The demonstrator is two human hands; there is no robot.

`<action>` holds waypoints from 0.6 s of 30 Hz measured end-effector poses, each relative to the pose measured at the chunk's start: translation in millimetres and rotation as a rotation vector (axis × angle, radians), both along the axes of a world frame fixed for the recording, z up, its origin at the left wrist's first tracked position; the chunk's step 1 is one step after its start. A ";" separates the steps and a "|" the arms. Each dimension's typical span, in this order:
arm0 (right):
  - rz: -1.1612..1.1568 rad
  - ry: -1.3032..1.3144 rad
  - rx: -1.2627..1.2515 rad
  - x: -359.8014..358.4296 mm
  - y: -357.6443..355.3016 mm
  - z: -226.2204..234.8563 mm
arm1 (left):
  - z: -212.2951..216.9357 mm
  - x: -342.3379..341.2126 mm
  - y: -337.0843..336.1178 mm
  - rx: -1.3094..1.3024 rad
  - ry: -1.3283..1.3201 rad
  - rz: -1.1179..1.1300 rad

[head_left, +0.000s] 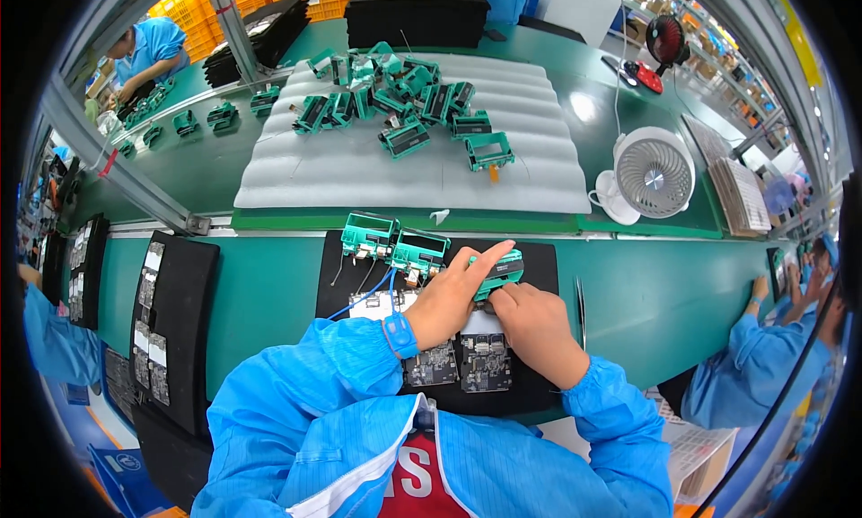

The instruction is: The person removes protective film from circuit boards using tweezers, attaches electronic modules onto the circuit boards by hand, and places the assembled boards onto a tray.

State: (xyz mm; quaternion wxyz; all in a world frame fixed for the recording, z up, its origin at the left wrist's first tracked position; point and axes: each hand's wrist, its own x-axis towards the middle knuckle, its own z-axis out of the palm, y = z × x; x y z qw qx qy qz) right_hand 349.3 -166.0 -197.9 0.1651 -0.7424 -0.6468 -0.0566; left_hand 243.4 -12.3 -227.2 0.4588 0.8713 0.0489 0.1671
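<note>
Both hands meet on one green plastic module (pixel 496 274). Left hand (pixel 449 298) lies over its near-left end, index finger stretched along the top, fingers closed on it. Right hand (pixel 537 328) grips it from the near side, thumb and fingers pinched on the lower edge. I read both as clamped on the module, held just above the black mat (pixel 539 259) on the desk (pixel 260 294).

Blue wrist strap (pixel 400 335) sits on the left wrist, with a blue cord (pixel 364 301) running off to the left of that hand. Just beyond the left hand, two more green modules (pixel 393 242) stand side by side at the far edge of the mat, thin wires hanging from them. Under and just nearer than the hands, dark circuit boards (pixel 486 361) lie flat on the mat. Metal tweezers (pixel 580 304) lie on the desk just right of the right hand.

Far past both hands, a heap of green modules (pixel 404 100) rests on a grey ribbed foam sheet (pixel 359 172). White desk fan (pixel 653 174) stands well off to the far right. Black tray (pixel 175 325) with small boards sits well left of the left hand.
</note>
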 end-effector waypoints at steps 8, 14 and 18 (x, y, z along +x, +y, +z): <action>-0.099 0.233 0.164 -10.6 -39.1 23.6 | 1.9 5.4 -11.3 0.074 -0.039 -0.057; -0.181 0.109 0.173 -21.9 -59.3 28.5 | 20.1 3.3 -1.6 0.243 -0.229 0.070; -0.209 0.117 0.183 -30.9 -66.7 27.4 | 48.0 -19.7 57.1 0.381 -0.109 0.121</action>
